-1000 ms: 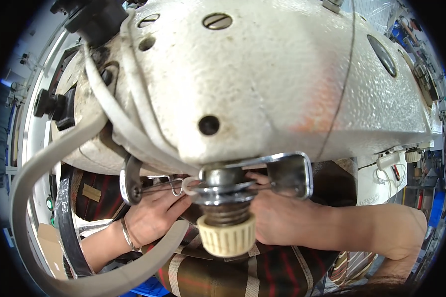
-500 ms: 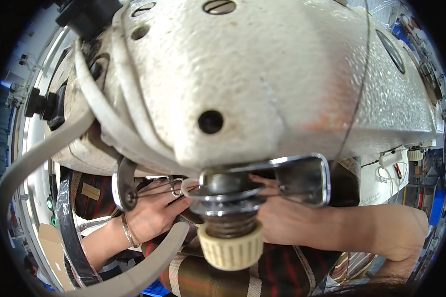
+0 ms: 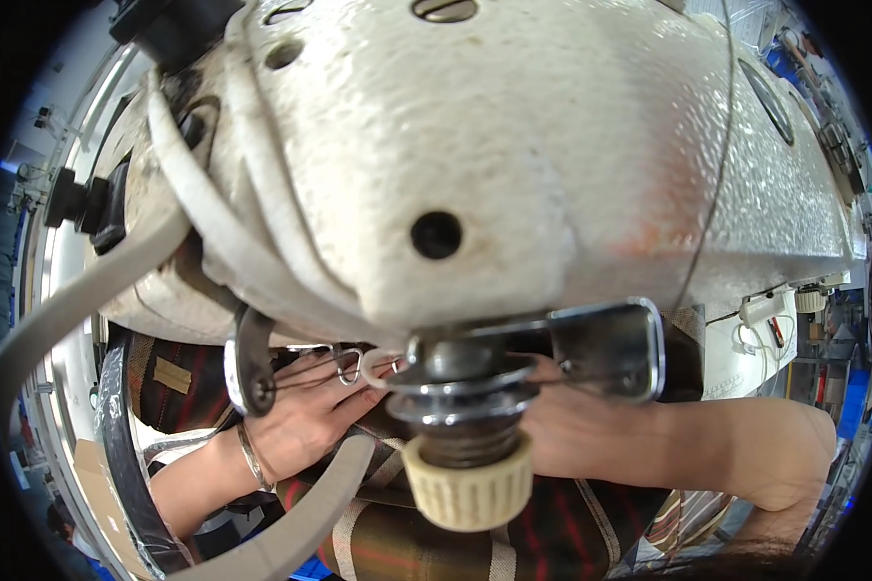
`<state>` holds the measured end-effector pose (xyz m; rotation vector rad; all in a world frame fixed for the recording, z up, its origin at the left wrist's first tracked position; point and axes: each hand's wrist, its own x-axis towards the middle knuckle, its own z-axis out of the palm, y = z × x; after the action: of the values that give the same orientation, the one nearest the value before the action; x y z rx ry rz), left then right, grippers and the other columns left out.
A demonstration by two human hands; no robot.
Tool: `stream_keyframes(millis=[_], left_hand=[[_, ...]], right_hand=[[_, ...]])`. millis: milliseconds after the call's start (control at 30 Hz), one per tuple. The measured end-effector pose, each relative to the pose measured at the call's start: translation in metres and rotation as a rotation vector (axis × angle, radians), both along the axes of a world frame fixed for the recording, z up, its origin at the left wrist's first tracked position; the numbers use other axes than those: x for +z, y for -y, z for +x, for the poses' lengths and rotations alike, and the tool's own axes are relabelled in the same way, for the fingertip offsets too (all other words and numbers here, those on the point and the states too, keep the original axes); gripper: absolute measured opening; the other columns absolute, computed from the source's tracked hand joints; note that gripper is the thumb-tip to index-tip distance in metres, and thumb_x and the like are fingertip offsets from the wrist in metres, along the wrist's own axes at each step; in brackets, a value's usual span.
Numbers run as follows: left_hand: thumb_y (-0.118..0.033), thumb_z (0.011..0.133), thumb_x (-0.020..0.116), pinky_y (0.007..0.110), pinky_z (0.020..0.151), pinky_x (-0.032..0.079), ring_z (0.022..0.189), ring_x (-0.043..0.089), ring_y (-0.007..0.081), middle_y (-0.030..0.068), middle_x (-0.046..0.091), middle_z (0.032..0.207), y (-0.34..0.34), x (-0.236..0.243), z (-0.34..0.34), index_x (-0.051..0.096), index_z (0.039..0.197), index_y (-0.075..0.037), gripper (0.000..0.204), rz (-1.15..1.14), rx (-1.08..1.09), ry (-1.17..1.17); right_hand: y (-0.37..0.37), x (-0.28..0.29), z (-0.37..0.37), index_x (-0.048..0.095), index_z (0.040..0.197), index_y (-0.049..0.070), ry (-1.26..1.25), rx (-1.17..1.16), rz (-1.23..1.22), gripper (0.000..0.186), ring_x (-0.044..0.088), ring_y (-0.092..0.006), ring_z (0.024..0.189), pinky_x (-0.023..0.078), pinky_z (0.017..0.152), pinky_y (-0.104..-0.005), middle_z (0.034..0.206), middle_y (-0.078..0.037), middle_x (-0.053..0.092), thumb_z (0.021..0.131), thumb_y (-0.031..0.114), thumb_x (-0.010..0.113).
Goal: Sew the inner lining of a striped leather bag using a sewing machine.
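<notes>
A white sewing machine head [image 3: 513, 126] fills the upper view, over brown plaid cloth [image 3: 543, 528] with red and cream stripes. My left hand [image 3: 305, 412], with a bracelet at the wrist, lies on the cloth below the machine; its fingers look stretched out, their tips partly hidden by metal parts. On the other side, my right hand [image 3: 576, 421] rests at the cloth, its fingers hidden behind the thread tension discs [image 3: 460, 397] and a metal bracket [image 3: 610, 349]. A cream ribbed knob [image 3: 468, 484] sticks out between the hands.
Grey tubing [image 3: 97, 276] loops down the left side, and another grey tube end [image 3: 325, 494] curves in front of my left wrist. A thread [image 3: 712, 194] runs down the machine's right. A cardboard piece [image 3: 107, 499] is at lower left; a white box with a cable [image 3: 765, 308] sits at right.
The machine parts have shifted slightly to the right in the picture. Both hands stay at nearly the same place on the cloth.
</notes>
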<state>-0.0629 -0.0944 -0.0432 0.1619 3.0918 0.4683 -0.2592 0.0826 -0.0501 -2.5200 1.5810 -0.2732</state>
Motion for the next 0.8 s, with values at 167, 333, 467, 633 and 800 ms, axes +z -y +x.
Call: stream_keyframes(millis=[167,333,467,633,800], left_hand=[[-0.004,0.066,0.061,0.036,0.081,0.052,0.097,0.059,0.0273,0.0091,0.058,0.116,-0.002,0.001,0.0,0.067,0.107,-0.005,0.042,-0.029,0.014,0.007],[-0.007,0.069,0.06,0.035,0.081,0.051,0.094,0.058,0.0268,0.0087,0.057,0.119,-0.003,0.007,-0.004,0.066,0.11,-0.006,0.042,-0.116,-0.026,0.052],[-0.008,0.071,0.059,0.039,0.095,0.046,0.11,0.055,0.0291,0.0117,0.054,0.127,-0.002,0.013,-0.005,0.059,0.122,0.0,0.052,-0.086,-0.038,0.141],[-0.008,0.068,0.062,0.041,0.1,0.044,0.116,0.053,0.0314,0.0133,0.051,0.132,-0.001,0.011,-0.004,0.056,0.128,0.003,0.062,-0.053,-0.049,0.171],[-0.005,0.066,0.063,0.041,0.098,0.046,0.117,0.052,0.0328,0.014,0.05,0.132,0.0,0.008,-0.003,0.052,0.132,0.004,0.068,-0.05,-0.047,0.172]], right_hand=[[0.002,0.005,-0.002,0.062,0.12,-0.008,-0.053,0.021,0.033,0.046,0.05,-0.0278,0.126,0.041,0.105,-0.0338,0.134,-0.018,0.056,0.083,0.017,0.052],[0.002,0.003,-0.002,0.062,0.12,-0.008,-0.03,0.029,-0.002,0.046,0.05,-0.0282,0.126,0.042,0.104,-0.0342,0.134,-0.018,0.056,0.083,0.017,0.052],[0.006,-0.004,0.0,0.061,0.12,-0.008,-0.085,0.038,-0.034,0.046,0.05,-0.0293,0.126,0.042,0.104,-0.0341,0.133,-0.019,0.056,0.083,0.016,0.053],[0.005,-0.004,-0.003,0.06,0.121,-0.008,-0.125,0.064,-0.052,0.045,0.051,-0.0313,0.126,0.043,0.104,-0.034,0.13,-0.019,0.057,0.083,0.016,0.054],[0.008,-0.005,-0.002,0.055,0.124,-0.008,-0.154,0.107,-0.061,0.048,0.052,-0.0303,0.122,0.045,0.101,-0.0328,0.126,-0.018,0.058,0.082,0.014,0.056]])
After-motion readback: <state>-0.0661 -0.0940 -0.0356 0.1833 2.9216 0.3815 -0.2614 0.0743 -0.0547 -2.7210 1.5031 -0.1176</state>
